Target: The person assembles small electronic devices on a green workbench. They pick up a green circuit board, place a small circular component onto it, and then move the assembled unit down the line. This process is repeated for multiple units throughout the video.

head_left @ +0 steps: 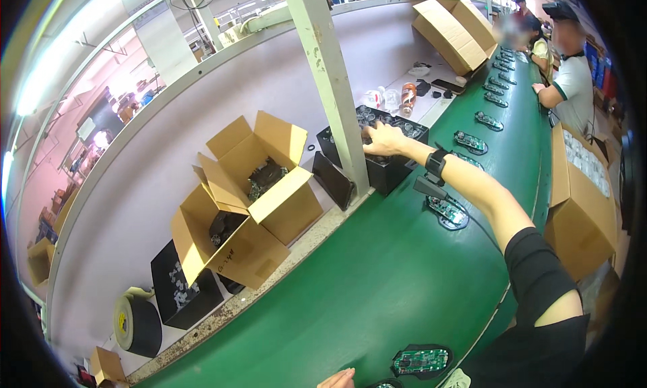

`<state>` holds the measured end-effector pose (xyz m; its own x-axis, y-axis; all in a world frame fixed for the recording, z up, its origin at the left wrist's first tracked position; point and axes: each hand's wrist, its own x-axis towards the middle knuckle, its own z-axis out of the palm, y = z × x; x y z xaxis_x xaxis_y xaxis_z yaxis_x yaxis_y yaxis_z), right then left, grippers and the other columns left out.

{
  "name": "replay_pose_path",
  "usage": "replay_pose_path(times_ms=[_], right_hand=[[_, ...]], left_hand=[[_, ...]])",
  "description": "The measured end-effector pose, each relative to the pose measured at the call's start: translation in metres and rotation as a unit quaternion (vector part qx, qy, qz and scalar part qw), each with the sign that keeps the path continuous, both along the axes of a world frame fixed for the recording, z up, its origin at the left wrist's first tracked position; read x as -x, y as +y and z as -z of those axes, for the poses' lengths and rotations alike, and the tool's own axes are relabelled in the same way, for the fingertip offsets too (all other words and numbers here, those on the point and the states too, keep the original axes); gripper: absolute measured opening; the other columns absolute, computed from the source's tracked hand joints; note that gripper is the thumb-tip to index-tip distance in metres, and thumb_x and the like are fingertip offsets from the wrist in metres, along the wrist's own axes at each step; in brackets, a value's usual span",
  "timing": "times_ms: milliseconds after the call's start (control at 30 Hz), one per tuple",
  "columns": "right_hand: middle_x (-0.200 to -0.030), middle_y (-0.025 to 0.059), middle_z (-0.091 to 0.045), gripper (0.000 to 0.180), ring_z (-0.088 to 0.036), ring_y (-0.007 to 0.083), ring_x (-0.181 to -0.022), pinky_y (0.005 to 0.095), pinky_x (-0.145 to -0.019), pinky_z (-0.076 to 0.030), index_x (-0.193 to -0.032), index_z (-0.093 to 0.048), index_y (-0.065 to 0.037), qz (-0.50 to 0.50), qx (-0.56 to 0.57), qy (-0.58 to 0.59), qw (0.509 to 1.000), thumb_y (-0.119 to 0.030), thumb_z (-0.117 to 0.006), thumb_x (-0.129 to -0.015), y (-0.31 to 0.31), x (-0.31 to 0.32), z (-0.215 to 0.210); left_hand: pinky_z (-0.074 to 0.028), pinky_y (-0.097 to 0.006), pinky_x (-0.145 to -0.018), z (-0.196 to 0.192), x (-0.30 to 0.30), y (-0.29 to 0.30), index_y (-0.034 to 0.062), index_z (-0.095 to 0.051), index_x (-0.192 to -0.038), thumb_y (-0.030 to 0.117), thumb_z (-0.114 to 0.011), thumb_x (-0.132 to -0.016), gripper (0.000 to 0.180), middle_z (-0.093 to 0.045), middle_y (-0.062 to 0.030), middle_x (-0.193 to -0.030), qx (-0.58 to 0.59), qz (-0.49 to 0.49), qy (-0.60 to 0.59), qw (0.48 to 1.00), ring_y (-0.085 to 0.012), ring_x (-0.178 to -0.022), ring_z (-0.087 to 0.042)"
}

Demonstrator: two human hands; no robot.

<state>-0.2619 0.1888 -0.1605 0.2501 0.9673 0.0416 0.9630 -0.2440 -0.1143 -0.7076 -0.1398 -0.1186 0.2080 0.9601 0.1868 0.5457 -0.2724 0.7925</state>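
Overhanging bin [391,175]: palm-dn R hand [384,139]

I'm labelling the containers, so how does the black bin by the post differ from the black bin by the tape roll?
The post-side bin has the right hand at its contents; no hand is at the tape-side bin.
The post-side bin is partly hidden by the pale post, while the tape-side bin sits beside the tape roll, clear of that post.
Both are black, open-topped and hold small pieces.

Black handwriting [226,260] marks 1 cardboard flap [253,256]; yellow label [122,322] on roll [146,329] is unreadable.
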Motion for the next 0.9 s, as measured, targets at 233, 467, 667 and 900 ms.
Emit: replay_pose_path(times_ms=[233,467,667,900], right_hand=[[-0.114,0.0283,-0.061,0.053,-0.066,0.0446,-0.102,0.0553,-0.087,-0.053,-0.126,-0.058,-0.011,-0.025,-0.06,-0.018,0.998,-0.051,-0.059,-0.09,0.004,-0.006,0.017],[-0.09,0.0209,-0.064,0.038,-0.069,0.0382,-0.078,0.0477,-0.064,-0.057,-0.104,-0.063,-0.001,-0.098,-0.128,-0.085,0.983,-0.037,-0.057,-0.093,0.005,-0.012,0.023],[-0.09,0.0185,-0.067,0.029,-0.066,0.0411,-0.076,0.0507,-0.073,-0.053,-0.09,-0.067,-0.004,0.007,-0.339,0.028,0.94,-0.031,-0.057,-0.093,0.016,-0.013,0.026],[-0.069,0.0036,-0.065,0.033,-0.058,0.0132,-0.061,0.031,-0.054,-0.044,-0.082,-0.07,-0.005,0.068,-0.463,0.391,0.793,-0.035,-0.06,-0.091,-0.004,-0.029,-0.021]], left_hand=[[-0.053,-0.032,-0.075,0.006,0.0,-0.003,0.005,-0.073,-0.107,-0.008,-0.067,-0.087,0.025,-0.068,-0.0139,-0.096,0.026,-0.008,-0.027,0.999,-0.0263,-0.085,-0.067],[-0.053,-0.032,-0.076,0.011,0.004,-0.005,0.0044,-0.072,-0.107,-0.007,-0.066,-0.088,0.023,-0.07,-0.0141,-0.095,0.008,-0.016,-0.007,1.0,-0.0259,-0.084,-0.068],[-0.053,-0.032,-0.078,0.015,0.004,-0.008,0.0034,-0.071,-0.107,-0.005,-0.065,-0.089,0.02,-0.07,-0.0143,-0.095,-0.001,-0.017,-0.011,1.0,-0.0265,-0.086,-0.068],[-0.052,-0.03,-0.079,0.018,-0.001,-0.004,-0.0001,-0.071,-0.103,-0.005,-0.063,-0.092,0.014,-0.07,-0.0127,-0.093,0.006,-0.021,-0.07,0.997,-0.0225,-0.086,-0.068]])
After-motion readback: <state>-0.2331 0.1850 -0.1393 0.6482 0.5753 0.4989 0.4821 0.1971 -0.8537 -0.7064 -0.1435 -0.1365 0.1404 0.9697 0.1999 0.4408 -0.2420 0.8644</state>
